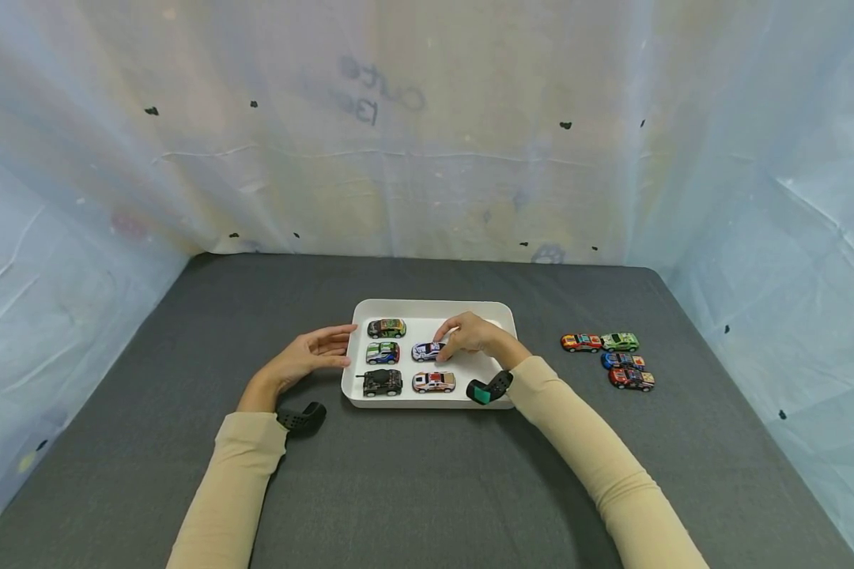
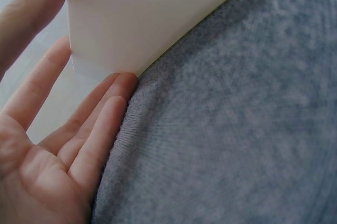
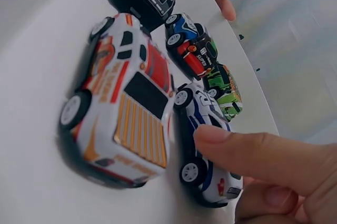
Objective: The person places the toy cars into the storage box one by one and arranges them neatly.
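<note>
My right hand (image 1: 472, 333) reaches into a white tray (image 1: 462, 307) and pinches a white and blue toy car (image 1: 424, 352) between thumb and fingers. In the right wrist view the thumb (image 3: 253, 153) lies along the side of this car, whose wheels are at the tray floor. Just nearer stands a white, red and orange toy car (image 1: 434, 382). On the left side of the tray are a dark green car (image 1: 387, 328), a blue and green car (image 1: 383, 352) and a black off-road car (image 1: 382, 383). With extended fingers, my left hand (image 1: 304, 359) touches the tray's left edge.
Right of the tray, a group of toy cars lies on the grey cloth: a red and yellow one (image 1: 580, 342), a green one (image 1: 620, 341), and a blue one (image 1: 622, 360) beside a dark red one (image 1: 631, 379). Pale sheeting (image 1: 427, 190) stands behind the table.
</note>
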